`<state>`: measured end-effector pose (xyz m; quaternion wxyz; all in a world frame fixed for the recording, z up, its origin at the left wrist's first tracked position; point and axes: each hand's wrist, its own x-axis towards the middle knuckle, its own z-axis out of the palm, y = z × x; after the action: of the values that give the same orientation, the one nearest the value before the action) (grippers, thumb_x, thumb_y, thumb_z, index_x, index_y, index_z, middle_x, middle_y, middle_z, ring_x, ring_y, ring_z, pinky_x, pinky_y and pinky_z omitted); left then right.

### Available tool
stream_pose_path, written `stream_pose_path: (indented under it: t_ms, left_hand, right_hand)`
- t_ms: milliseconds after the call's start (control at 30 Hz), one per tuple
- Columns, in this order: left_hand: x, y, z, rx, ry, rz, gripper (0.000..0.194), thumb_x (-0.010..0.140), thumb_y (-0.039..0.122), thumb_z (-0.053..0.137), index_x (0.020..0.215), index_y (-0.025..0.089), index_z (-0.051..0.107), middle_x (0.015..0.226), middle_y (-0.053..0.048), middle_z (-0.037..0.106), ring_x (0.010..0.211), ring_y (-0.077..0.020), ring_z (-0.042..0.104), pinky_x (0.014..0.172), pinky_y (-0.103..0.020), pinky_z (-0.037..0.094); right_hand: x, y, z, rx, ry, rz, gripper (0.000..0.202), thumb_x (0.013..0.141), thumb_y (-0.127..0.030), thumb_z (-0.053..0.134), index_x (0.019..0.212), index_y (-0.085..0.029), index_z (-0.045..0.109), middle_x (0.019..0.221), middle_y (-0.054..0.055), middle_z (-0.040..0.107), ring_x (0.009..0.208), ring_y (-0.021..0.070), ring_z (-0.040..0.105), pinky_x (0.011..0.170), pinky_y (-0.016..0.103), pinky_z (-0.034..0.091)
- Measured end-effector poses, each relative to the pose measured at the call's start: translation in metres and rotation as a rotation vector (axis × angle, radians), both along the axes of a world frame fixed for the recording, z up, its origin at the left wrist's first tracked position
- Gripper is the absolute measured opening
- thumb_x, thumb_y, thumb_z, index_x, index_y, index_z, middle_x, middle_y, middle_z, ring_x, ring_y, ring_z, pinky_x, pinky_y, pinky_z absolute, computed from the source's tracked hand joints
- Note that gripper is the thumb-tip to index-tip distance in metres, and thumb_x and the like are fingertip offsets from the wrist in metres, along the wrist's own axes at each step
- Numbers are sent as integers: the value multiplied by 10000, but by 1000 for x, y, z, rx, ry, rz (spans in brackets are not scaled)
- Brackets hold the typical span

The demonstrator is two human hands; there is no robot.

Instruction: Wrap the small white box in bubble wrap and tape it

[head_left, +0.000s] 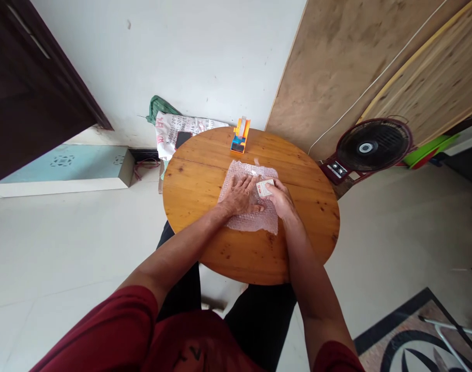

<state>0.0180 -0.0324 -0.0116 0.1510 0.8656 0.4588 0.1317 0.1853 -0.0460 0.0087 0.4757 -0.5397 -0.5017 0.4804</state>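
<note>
The small printed box sits pinched in the fingers of the right hand, over the right part of a sheet of bubble wrap; the thumb overlaps its face, its lettering is too small to read, and whether it touches the sheet cannot be told. The left hand lies palm down with fingers spread wide, covering the middle of the bubble wrap, so whatever may be under the palm is hidden. The sheet lies on a round wooden worktop, whose near edge is partly covered by the right forearm. Just beyond the sheet, near the far edge, stands an orange and blue tape dispenser. Past that edge the worktop partly hides a printed sack and a dark flat object too indistinct to identify; a green bag rests behind. To the right, a round fan leans near a plywood board, blocking part of some green basins. The dark door is cut off at the left, and a white metal frame at the lower right.
</note>
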Motion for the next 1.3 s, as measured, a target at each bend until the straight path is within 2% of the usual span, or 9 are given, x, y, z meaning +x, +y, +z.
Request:
stream_pose_path:
  t_ms: [167, 267, 300, 467, 600, 700, 867, 1033, 1300]
  left_hand:
    - [-5, 2, 2, -35, -103, -11, 999, 799, 551, 632, 1577, 118, 177, 1645, -179, 205, 1540, -346, 133, 1234, -606, 20]
    - [-14, 13, -3, -172, -399, -14, 934, 764, 333, 663, 1563, 118, 229, 1635, -165, 251, 1535, -328, 166, 1257, -545, 60]
    - [-17, 18, -7, -261, -548, 24, 905, 757, 267, 657, 1554, 113, 257, 1621, -170, 286, 1526, -323, 202, 1261, -514, 113]
    - [-27, 44, -21, -398, -739, 37, 713, 880, 192, 460, 1552, 130, 231, 1525, -193, 445, 1394, -304, 471, 1097, -485, 455]
    - [-33, 54, -21, -397, -749, -55, 593, 842, 212, 546, 1428, 174, 461, 1360, -138, 624, 1262, -290, 596, 1034, -464, 515]
    - [-39, 50, -23, -374, -739, -99, 560, 803, 204, 591, 1360, 186, 533, 1358, -121, 630, 1280, -285, 580, 1097, -472, 468]
    - [-41, 36, -29, -118, -679, -117, 508, 858, 185, 515, 1366, 166, 519, 1414, -143, 578, 1313, -268, 549, 1139, -478, 426]
    - [-39, 33, -25, 75, -535, -190, 373, 890, 190, 499, 1245, 134, 597, 1302, -164, 637, 1252, -283, 582, 1101, -471, 455]
    - [-40, 35, -24, 113, -479, -187, 473, 838, 115, 507, 1308, 130, 554, 1342, -159, 613, 1286, -272, 557, 1112, -451, 448]
  right_hand:
    - [2, -1, -10, 57, 30, -20, 446, 686, -446, 714, 1062, -222, 630, 914, 4, 681, 742, 153, 617, 542, 224, 461]
    - [3, 1, -13, 68, 6, -14, 445, 696, -456, 701, 1071, -231, 621, 920, 1, 683, 718, 154, 617, 508, 223, 452]
    - [4, 1, -14, 69, -4, -8, 456, 695, -461, 698, 1082, -233, 615, 932, 3, 684, 721, 158, 620, 506, 226, 454]
    - [3, 3, -17, 89, -95, 42, 556, 691, -464, 697, 1185, -237, 575, 1021, 27, 699, 847, 202, 657, 611, 275, 513]
    - [-2, -2, -14, 196, -257, 119, 612, 689, -418, 731, 1244, -211, 578, 1141, 62, 689, 1011, 237, 656, 883, 378, 530]
    - [-1, -8, -7, 197, -413, 234, 643, 686, -392, 765, 1279, -216, 586, 1187, 72, 681, 1052, 254, 648, 949, 422, 508]
    - [10, -13, 0, 150, -418, 377, 723, 668, -331, 779, 1347, -257, 541, 1272, 63, 648, 1034, 231, 655, 900, 382, 533]
    - [8, -13, 2, 187, -559, 328, 494, 690, -242, 694, 1180, -223, 630, 1012, 31, 707, 858, 205, 659, 791, 352, 540]
    - [0, -16, 5, 188, -497, 375, 512, 710, -248, 644, 1220, -214, 605, 1051, 38, 706, 885, 208, 657, 789, 347, 536]
